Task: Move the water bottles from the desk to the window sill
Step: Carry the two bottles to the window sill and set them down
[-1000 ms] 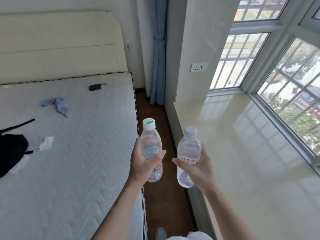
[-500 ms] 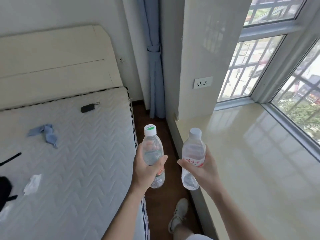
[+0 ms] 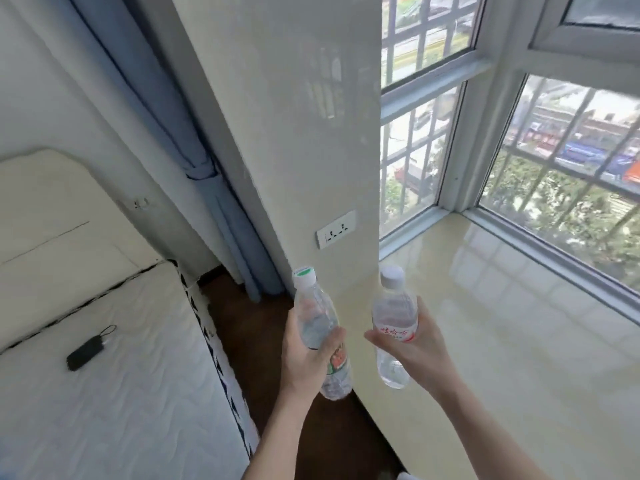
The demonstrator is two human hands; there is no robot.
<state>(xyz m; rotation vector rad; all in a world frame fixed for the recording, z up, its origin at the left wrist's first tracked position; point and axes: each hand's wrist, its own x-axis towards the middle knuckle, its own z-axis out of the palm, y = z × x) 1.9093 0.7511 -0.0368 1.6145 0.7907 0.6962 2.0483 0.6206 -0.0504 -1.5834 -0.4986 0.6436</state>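
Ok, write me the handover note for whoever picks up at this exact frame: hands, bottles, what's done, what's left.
Left hand: gripping the green-capped bottle, held in the air over the floor gap between mattress and sill.
Right hand: gripping the white-capped bottle, held above the near edge of the window sill.
Done: both bottles carried over to the window.
Left: set both bottles upright on the sill and let go. Neither touches it yet.

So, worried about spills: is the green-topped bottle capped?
Capped: the white, green-topped cap sits on the bottle in the left hand.
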